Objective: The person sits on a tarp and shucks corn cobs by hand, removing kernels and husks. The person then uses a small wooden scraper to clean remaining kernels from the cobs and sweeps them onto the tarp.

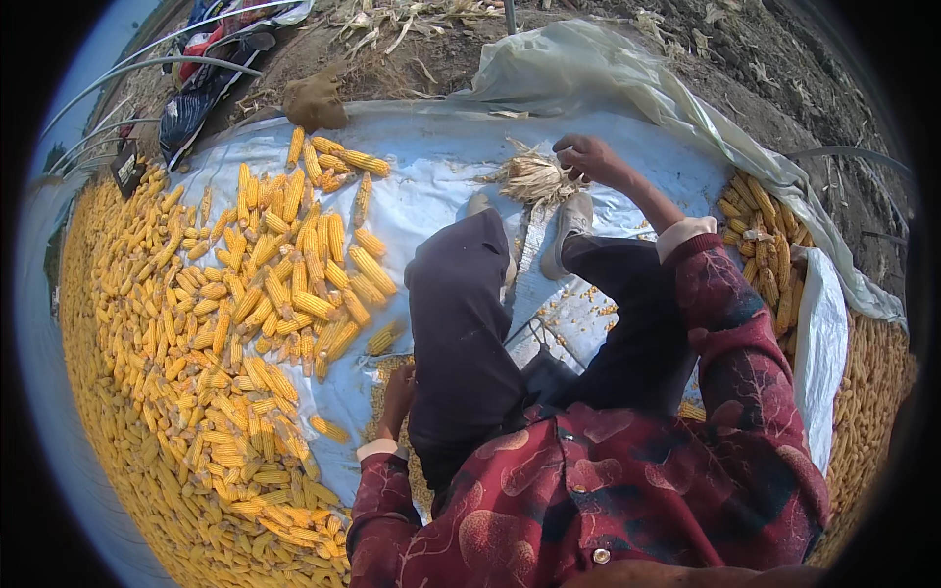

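My right hand (588, 158) reaches out beyond my feet, just above and to the right of a small heap of dry corn husks (533, 176). Its fingers are curled, with a pale spot at the fingertips; whether they grip a piece of husk is unclear. Down by my left thigh is my left hand (399, 389), partly turned away with its fingers bent, and its palm is hidden. Beneath it lie loose corn kernels (380, 386). A single corn cob (386, 337) rests nearby on the pale plastic sheet (456, 158).
Husked corn cobs (279, 272) cover the left side in a large spread. More cobs (768, 242) lie at the right, beside a white woven sack (822, 353). Crumpled clear plastic film (581, 66) borders the far edge. Curved hoops (184, 62) and bags (195, 110) stand at upper left.
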The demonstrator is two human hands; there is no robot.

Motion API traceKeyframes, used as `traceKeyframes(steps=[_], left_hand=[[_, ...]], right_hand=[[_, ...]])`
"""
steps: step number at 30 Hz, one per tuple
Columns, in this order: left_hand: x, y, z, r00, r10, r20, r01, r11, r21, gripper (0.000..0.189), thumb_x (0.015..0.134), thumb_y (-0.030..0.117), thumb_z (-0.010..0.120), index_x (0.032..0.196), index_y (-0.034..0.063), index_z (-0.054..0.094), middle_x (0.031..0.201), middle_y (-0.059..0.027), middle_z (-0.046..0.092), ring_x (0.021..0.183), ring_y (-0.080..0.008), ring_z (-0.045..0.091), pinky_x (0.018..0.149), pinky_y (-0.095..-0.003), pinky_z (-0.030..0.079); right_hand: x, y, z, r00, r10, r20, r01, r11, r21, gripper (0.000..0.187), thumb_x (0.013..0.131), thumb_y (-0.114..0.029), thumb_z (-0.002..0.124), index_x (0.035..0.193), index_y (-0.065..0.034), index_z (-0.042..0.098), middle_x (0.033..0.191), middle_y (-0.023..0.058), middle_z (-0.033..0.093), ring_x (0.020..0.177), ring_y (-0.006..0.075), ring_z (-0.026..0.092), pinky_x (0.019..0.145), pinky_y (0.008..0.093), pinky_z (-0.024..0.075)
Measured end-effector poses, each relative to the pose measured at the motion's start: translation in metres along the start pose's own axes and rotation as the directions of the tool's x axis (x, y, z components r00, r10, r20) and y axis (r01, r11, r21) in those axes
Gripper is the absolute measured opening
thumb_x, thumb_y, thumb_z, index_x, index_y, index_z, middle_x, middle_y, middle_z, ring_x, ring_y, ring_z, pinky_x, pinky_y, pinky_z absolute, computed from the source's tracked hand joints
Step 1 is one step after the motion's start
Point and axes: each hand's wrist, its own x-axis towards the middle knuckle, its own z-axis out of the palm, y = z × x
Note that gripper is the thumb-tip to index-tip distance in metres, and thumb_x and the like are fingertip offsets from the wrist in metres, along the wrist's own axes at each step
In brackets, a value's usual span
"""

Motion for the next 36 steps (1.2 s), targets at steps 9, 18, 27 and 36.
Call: traceKeyframes(steps=[9,18,27,36], left_hand=[[-0.026,-0.083,-0.024,0.987,-0.05,-0.15,0.091,0.954,0.286,0.034,0.082,0.026,0.053,0.104,-0.0004,0.057,0.093,-0.0234,0.06,0.089,-0.0417,0.057,0.074,-0.0428,0.045],[0.102,-0.084,-0.009,0.959,0.047,-0.28,0.016,0.976,0.219,0.033,0.084,0.027,0.053,0.111,0.0078,0.055,0.117,-0.0188,0.048,0.112,-0.0393,0.046,0.082,-0.0444,0.042],[0.184,-0.058,0.027,0.865,0.206,-0.457,0.094,0.829,0.551,0.032,0.084,0.027,0.053,0.111,0.0112,0.054,0.123,-0.0162,0.043,0.118,-0.0375,0.041,0.083,-0.0454,0.041],[0.208,-0.053,0.042,0.816,0.258,-0.517,0.168,0.75,0.64,0.031,0.084,0.027,0.053,0.112,0.0146,0.053,0.129,-0.0137,0.038,0.125,-0.0357,0.035,0.085,-0.0463,0.039]], right_hand=[[0.033,-0.004,0.032,0.971,-0.238,0.009,0.232,0.935,-0.268,0.032,0.082,-0.024,0.052,0.103,-0.0001,0.058,0.079,0.0124,0.063,0.063,0.018,0.062,0.06,0.0321,0.049],[0.099,0.023,0.062,0.984,-0.178,0.002,0.153,0.84,-0.521,0.031,0.079,-0.029,0.054,0.098,-0.0049,0.058,0.084,0.0194,0.062,0.08,0.0361,0.059,0.07,0.0432,0.0449],[0.228,0.017,0.147,0.99,-0.137,-0.031,0.105,0.868,-0.486,0.033,0.078,-0.031,0.055,0.101,-0.0067,0.056,0.096,0.0171,0.061,0.091,0.0347,0.057,0.078,0.0425,0.0454],[0.37,0.029,0.183,0.953,-0.277,-0.122,0.118,0.711,-0.693,0.052,0.073,-0.033,0.061,0.117,-0.0089,0.049,0.109,0.0158,0.052,0.105,0.0318,0.05,0.085,0.0446,0.0414]])
